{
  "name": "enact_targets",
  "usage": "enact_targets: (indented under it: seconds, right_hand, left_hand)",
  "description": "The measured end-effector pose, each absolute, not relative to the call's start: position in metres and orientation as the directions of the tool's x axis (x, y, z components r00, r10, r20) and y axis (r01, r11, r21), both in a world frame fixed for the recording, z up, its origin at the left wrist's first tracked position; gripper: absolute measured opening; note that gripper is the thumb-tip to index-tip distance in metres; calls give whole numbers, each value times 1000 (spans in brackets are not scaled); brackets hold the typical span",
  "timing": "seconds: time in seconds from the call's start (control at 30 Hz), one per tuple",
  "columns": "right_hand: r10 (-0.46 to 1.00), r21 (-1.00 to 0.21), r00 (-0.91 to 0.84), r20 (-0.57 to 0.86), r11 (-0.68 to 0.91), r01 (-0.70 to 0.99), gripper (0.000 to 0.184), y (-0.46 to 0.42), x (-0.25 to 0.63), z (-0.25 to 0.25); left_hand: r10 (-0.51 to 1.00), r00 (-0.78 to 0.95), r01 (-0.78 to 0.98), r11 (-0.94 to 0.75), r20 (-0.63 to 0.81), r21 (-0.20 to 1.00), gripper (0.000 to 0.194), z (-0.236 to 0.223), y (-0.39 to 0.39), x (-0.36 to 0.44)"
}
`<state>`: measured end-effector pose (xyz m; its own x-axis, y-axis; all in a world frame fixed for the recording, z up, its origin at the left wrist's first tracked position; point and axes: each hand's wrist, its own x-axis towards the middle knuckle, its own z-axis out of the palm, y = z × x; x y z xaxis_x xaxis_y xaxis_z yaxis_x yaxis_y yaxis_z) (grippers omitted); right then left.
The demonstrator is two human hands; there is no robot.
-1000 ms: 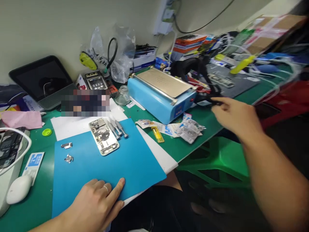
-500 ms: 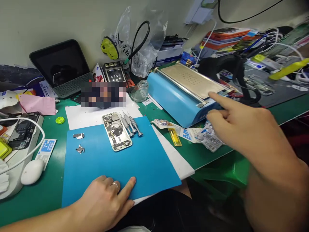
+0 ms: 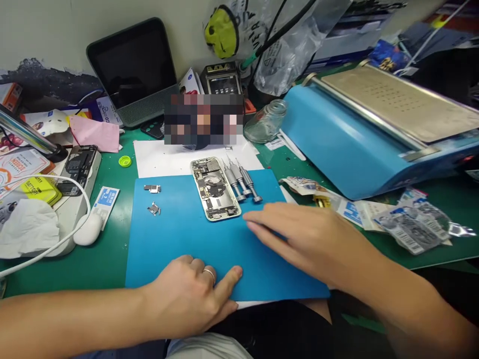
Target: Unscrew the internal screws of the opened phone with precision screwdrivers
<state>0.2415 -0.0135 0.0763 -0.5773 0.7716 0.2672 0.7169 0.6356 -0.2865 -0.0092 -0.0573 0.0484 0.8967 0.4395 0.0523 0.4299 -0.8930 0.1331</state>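
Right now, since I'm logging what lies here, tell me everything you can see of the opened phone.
The opened phone has a pale rim with rounded corners and exposed innards: silvery, metal-looking plates, dark circuitry along its left side, and a dark patch mid-body. It lies flat and slightly askew on the blue mat, its far end past the mat's edge over white paper. Slim grey screwdrivers lie close along its right side. The right hand nears its near-right corner; contact is unclear.
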Motion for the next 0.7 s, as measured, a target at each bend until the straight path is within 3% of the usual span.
enact_targets:
  seconds: [0.13,0.2,0.33,0.5,0.7]
  right_hand:
    - [853,-142,-478,209,510,848,28,33,241,73]
    - [903,-130,-388,187,414,901,26,54,250,71]
    - [929,-277,-318,188,361,891,29,77,265,65]
    - [947,-424,-303,106,319,848,20,74,264,59]
    - [933,-465,-318,169,360,809,10,71,257,59]
  left_hand:
    - [432,900,420,-893,50,161,46,48,-58,-9]
    - [435,899,423,-890,42,172,47,48,-58,-9]
    - [443,897,430,-879,19,206,47,49,-56,-8]
    - [435,899,433,-864,-51,257,47,56,-50,-8]
    - [369,928,369,-900,-45,231,45,63,-42,-9]
